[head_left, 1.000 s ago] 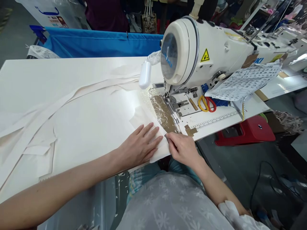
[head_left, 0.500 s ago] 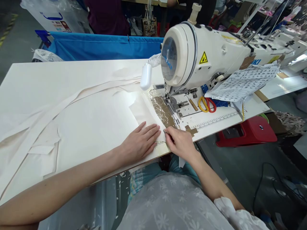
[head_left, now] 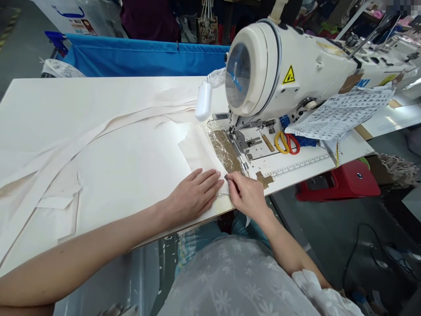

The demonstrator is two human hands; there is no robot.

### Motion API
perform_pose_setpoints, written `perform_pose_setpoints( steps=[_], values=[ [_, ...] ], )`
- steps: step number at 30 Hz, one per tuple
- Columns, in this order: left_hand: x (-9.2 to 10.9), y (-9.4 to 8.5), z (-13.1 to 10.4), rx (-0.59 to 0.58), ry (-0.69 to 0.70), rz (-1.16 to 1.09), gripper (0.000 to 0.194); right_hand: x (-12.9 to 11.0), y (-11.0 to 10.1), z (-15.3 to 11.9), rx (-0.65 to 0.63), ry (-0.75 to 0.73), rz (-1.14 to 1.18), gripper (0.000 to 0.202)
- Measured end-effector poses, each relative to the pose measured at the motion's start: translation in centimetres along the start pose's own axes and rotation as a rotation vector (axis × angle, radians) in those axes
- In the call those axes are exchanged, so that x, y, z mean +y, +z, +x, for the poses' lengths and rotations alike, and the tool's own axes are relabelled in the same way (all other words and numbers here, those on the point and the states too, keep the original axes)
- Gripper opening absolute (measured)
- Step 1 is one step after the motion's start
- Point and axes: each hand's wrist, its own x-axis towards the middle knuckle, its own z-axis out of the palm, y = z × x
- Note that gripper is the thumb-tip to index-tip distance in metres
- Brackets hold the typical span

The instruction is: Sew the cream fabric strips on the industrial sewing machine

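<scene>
My left hand [head_left: 197, 193] lies flat, fingers outstretched, over the lower end of a white fabric piece [head_left: 197, 147] on the table. Close beside it, my right hand [head_left: 247, 193] is closed in a pinch at the fabric's right edge. A small dark tip shows between its thumb and forefinger, too small to name. Just beyond the hands is the sewing machine [head_left: 296, 70], with brown tape [head_left: 225, 151] left of its needle plate. Part of a printed ruler scale [head_left: 222, 195] shows below the fabric.
Long off-white fabric strips [head_left: 82, 138] run across the left of the white table [head_left: 138, 166]. Scissors [head_left: 287, 143] with yellow and red handles lie right of the needle area. A printed paper sheet [head_left: 342, 116] hangs off the machine. A red stool [head_left: 348, 182] stands at the right.
The view has shifted slightly, so the machine appears a little larger and further right. Both hands keep almost the same place on the fabric.
</scene>
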Motion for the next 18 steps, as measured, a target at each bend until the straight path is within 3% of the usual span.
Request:
perform_pose_setpoints(
  steps=[4,11,18],
  values=[
    [0.2,-0.3,0.0,-0.006,-0.003,0.032,0.041,0.1,-0.6,-0.5,-0.021,-0.044,-0.049,0.021],
    [0.4,-0.7,0.1,-0.011,-0.004,0.043,0.041,1.1,-2.8,-4.0,-0.056,-0.04,-0.042,0.021],
    [-0.1,-0.9,0.2,0.003,-0.06,-0.003,0.041,0.2,-1.4,-2.1,-0.055,-0.034,-0.087,0.02]
  ],
)
